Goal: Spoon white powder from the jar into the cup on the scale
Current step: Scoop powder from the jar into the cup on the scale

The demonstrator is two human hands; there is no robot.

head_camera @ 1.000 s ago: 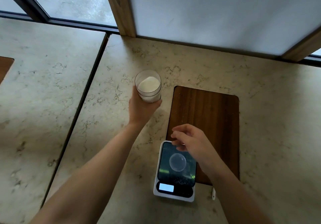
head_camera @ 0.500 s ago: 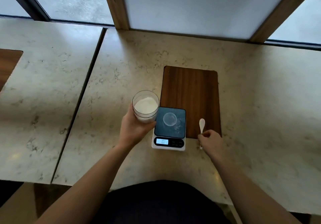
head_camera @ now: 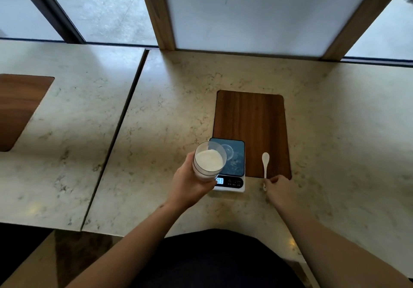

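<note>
A clear glass jar [head_camera: 209,161] half full of white powder is lifted off the counter, with my left hand [head_camera: 190,185] wrapped around its lower part. The jar overlaps the left edge of the small digital scale [head_camera: 234,176], whose display is lit. A small clear cup [head_camera: 229,151] stands on the scale's dark platform, partly hidden behind the jar's rim. A white spoon [head_camera: 265,165] lies right of the scale, bowl away from me. My right hand [head_camera: 279,187] pinches the near end of its handle.
A dark wooden board [head_camera: 252,122] is set in the marble counter under the scale's far end and the spoon's bowl. A seam [head_camera: 125,118] splits the counter to the left, where another board [head_camera: 17,106] lies. Windows and wooden posts [head_camera: 156,10] stand behind.
My left hand has brought the jar nearer and lifted it beside the scale. My right hand left the cup on the scale and went to the spoon's handle. The camera pulled back.
</note>
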